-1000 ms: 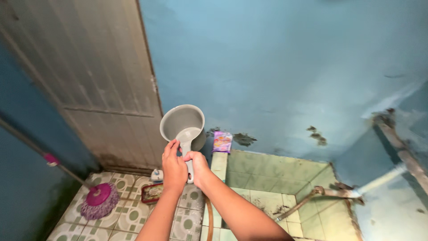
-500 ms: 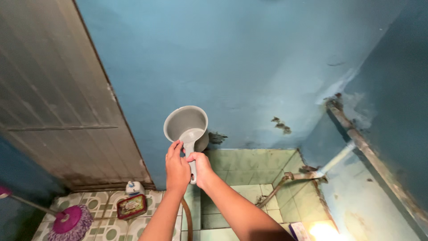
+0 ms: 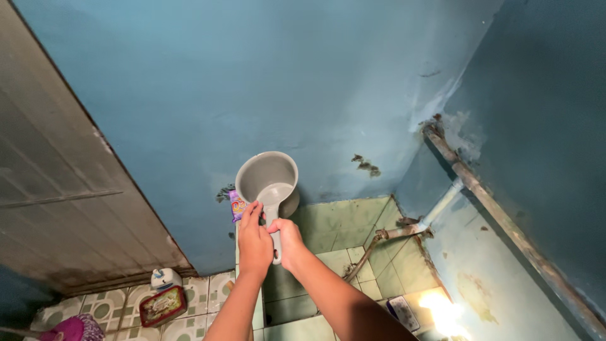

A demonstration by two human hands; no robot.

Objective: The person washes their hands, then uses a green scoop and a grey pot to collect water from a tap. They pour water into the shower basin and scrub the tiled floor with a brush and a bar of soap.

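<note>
While both arms reach forward and up, the right hand (image 3: 287, 243) is wrapped around the handle of a grey plastic dipper (image 3: 267, 181), gripping it firmly. Just beside it, the left hand (image 3: 254, 243) lies against the same handle, fingers (image 3: 251, 213) stretched up toward the bowl; whether it truly grips cannot be told. Its bowl is raised in front of the blue wall (image 3: 265, 82), mouth tilted toward the camera. A purple packet (image 3: 236, 205) shows just left of the handle. Below lies a green tiled basin (image 3: 344, 227) with a pipe and hose (image 3: 391, 237) at its corner. Far left, a grey door (image 3: 57, 189) stands over patterned floor tiles (image 3: 120, 303), where a small white bottle (image 3: 163, 278) and a red tin (image 3: 161, 305) sit together.
</note>
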